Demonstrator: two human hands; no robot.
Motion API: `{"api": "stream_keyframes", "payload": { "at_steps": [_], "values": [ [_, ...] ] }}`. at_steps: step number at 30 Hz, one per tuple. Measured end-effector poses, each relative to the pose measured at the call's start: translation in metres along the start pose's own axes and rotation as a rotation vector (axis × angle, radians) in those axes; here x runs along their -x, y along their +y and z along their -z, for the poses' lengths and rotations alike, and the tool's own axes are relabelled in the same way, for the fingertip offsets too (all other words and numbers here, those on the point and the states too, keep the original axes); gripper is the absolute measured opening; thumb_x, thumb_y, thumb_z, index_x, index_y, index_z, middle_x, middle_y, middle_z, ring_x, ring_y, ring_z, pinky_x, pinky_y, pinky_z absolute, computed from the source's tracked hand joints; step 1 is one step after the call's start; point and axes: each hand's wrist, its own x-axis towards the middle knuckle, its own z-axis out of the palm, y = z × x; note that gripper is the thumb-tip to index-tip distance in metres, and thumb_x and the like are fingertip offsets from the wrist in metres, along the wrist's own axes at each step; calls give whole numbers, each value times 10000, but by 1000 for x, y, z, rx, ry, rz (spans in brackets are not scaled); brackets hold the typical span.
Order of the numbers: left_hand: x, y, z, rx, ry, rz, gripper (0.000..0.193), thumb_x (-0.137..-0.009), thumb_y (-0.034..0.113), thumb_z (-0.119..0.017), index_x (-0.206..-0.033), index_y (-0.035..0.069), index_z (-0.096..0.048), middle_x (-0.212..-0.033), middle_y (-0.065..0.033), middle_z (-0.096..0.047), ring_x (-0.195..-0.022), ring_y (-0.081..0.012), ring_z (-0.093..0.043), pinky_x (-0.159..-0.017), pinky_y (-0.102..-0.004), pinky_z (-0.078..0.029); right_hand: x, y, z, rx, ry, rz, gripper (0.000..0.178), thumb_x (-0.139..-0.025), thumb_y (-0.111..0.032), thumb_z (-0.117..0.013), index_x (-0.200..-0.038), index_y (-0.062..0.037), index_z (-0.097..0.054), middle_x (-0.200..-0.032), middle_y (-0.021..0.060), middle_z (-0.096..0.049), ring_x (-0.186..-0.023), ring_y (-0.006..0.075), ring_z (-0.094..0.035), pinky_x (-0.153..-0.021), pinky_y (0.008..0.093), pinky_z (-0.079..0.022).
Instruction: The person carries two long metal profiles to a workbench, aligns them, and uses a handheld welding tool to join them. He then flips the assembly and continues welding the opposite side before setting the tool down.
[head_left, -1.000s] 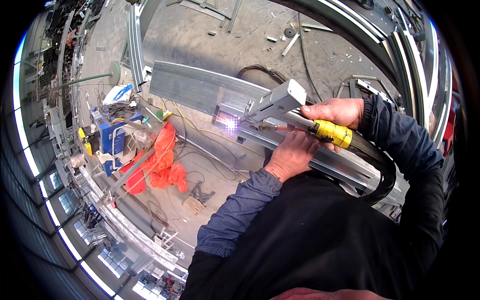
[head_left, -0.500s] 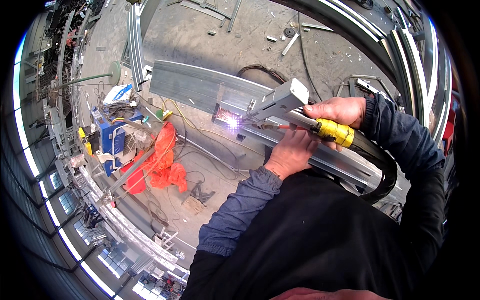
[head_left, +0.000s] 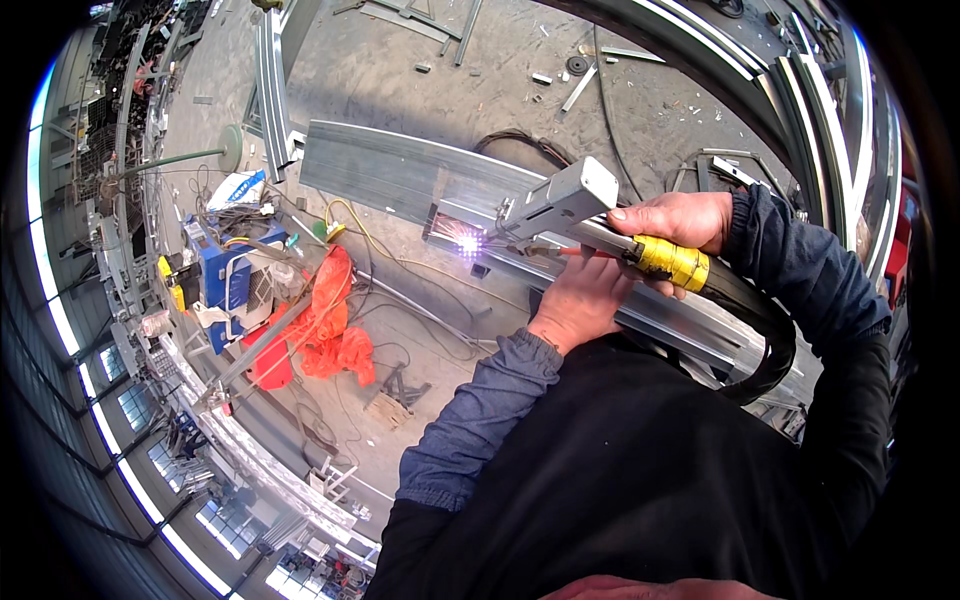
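My right hand [head_left: 690, 222] wraps round the grey handle of a welding torch [head_left: 565, 200], just ahead of a band of yellow tape [head_left: 672, 262]. A bright violet-white spark [head_left: 469, 244] burns at the torch tip, on a long silver metal profile [head_left: 385, 170] and close to its inner edge. Under the torch, my left hand [head_left: 582, 305] is closed round a thin red-handled tool [head_left: 572, 252] that points toward the spark. Its exact kind is unclear, and some fingers are hidden by the torch. A thick black hose [head_left: 775, 335] bends back from the taped handle.
Left of the workpiece stand a blue machine [head_left: 222, 275], an orange cloth [head_left: 330, 320] and a red bucket [head_left: 268, 362]. Yellow and dark cables cross the floor. More metal profiles lean at the upper left [head_left: 268, 90] and the right [head_left: 830, 130].
The spark has shifted slightly to the right along the metal. Both hands keep their grip and have barely moved.
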Motion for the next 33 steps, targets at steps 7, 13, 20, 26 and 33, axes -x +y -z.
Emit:
{"api": "stream_keyframes", "payload": {
  "at_steps": [7,13,20,26,33],
  "values": [
    [-1,2,9,-33,11,-13,872,-670,489,-931,-1390,97,-633,-1367,-120,-610,-1405,-359,-522,-1164,-563,-437,-1,7,-2,-9,28,24,711,-1057,-741,-561,-1331,-96,-684,-874,103,-720,-634,195,-730,-539,363,-636],
    [-5,5,15,-16,-13,3,882,-702,491,-918,-1450,134,-615,-1422,-88,-608,-1427,-332,-522,-1217,-556,-400,3,11,-4,10,46,32,682,-1061,-721,-579,-1335,-104,-678,-871,93,-713,-636,190,-727,-550,347,-637],
    [-9,5,9,-62,-151,66,866,-714,463,-928,-1500,248,-633,-1534,-29,-608,-1508,-281,-499,-1251,-522,-341,15,5,-25,102,103,73,694,-1085,-714,-530,-1455,-134,-615,-892,67,-681,-637,180,-722,-569,344,-645],
    [-12,12,20,-75,-113,63,842,-680,446,-951,-1431,221,-646,-1388,-48,-667,-1351,-285,-591,-1233,-525,-362,5,12,-14,85,71,65,681,-1114,-704,-461,-1519,-175,-600,-896,74,-703,-629,186,-723,-580,359,-654],
    [-10,13,17,-190,-39,4,842,-672,478,-931,-1410,201,-637,-1373,-42,-651,-1289,-280,-592,-1234,-526,-368,5,9,-14,107,71,100,701,-1073,-732,-541,-1280,-72,-654,-795,54,-674,-618,194,-722,-551,360,-641]
  ]
}}
